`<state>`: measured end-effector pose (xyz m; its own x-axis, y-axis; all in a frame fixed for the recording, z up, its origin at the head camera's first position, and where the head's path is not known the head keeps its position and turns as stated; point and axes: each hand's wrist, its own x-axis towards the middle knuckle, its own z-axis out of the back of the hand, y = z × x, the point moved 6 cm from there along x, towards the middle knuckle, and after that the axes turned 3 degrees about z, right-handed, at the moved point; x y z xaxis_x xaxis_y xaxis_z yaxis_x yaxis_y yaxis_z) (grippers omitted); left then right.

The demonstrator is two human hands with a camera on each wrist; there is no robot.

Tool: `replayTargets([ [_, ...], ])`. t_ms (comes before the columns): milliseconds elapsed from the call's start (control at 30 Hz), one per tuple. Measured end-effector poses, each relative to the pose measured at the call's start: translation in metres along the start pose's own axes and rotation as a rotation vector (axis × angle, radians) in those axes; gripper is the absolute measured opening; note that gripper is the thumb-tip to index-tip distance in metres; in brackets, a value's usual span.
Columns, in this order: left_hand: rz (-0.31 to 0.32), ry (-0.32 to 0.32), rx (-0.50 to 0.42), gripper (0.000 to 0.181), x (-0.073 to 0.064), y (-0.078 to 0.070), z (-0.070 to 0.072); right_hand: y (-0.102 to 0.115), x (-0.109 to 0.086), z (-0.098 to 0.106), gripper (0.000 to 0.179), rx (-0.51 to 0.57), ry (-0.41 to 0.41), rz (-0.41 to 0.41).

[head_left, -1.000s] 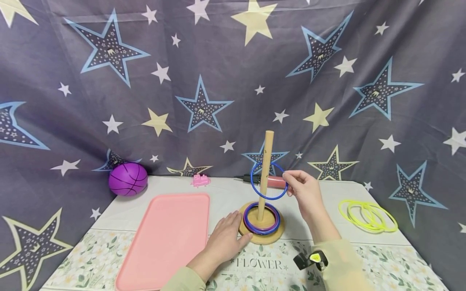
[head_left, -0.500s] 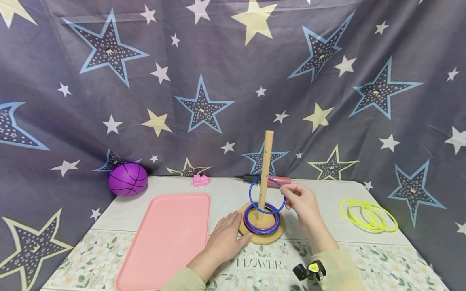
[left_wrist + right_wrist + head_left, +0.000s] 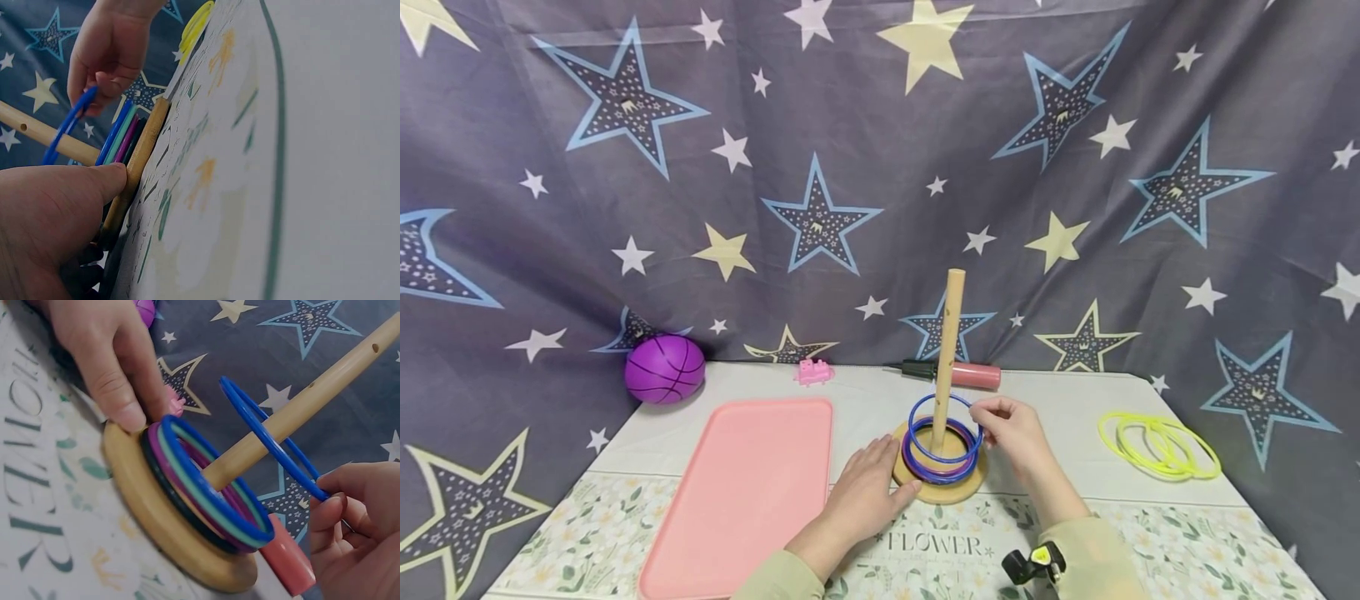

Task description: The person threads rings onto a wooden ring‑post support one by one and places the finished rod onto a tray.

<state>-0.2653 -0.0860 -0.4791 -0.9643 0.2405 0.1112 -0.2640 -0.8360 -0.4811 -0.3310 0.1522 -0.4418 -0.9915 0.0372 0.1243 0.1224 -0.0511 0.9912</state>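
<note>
My right hand (image 3: 1015,433) pinches the edge of a blue ring (image 3: 294,470) between thumb and fingers. This ring is around the upright wooden post (image 3: 952,325), tilted, a little above a stack of rings (image 3: 203,515). Blue, teal, purple and dark rings make up that stack, lying around the post's foot on the round wooden base (image 3: 946,495). On the base's left side rests my left hand (image 3: 865,492), fingers extended and thumb at the front rim. In the left wrist view the thumb touches the base's edge; most of the fingers are hidden there.
Several yellow rings (image 3: 1157,446) lie overlapping at the right. A pink tray (image 3: 752,483) is left of my left hand. Along the back are a purple ball (image 3: 664,369), a small pink toy (image 3: 814,372) and a red-and-black hand pump (image 3: 973,375) behind the post.
My right hand has lowered the blue ring down the post, from about mid-height to just above the stack. My left hand has stayed on the base.
</note>
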Motion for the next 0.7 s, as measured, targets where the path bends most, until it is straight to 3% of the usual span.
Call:
replayTargets([
  [233, -0.003, -0.004, -0.001, 0.082, 0.0, -0.001, 0.0, -0.013, 0.0, -0.002, 0.015, -0.073, 0.013, -0.022],
  [700, 0.003, 0.016, -0.008, 0.082, 0.0, 0.0, 0.0, -0.02, -0.001, -0.005, 0.01, -0.107, 0.008, -0.034],
])
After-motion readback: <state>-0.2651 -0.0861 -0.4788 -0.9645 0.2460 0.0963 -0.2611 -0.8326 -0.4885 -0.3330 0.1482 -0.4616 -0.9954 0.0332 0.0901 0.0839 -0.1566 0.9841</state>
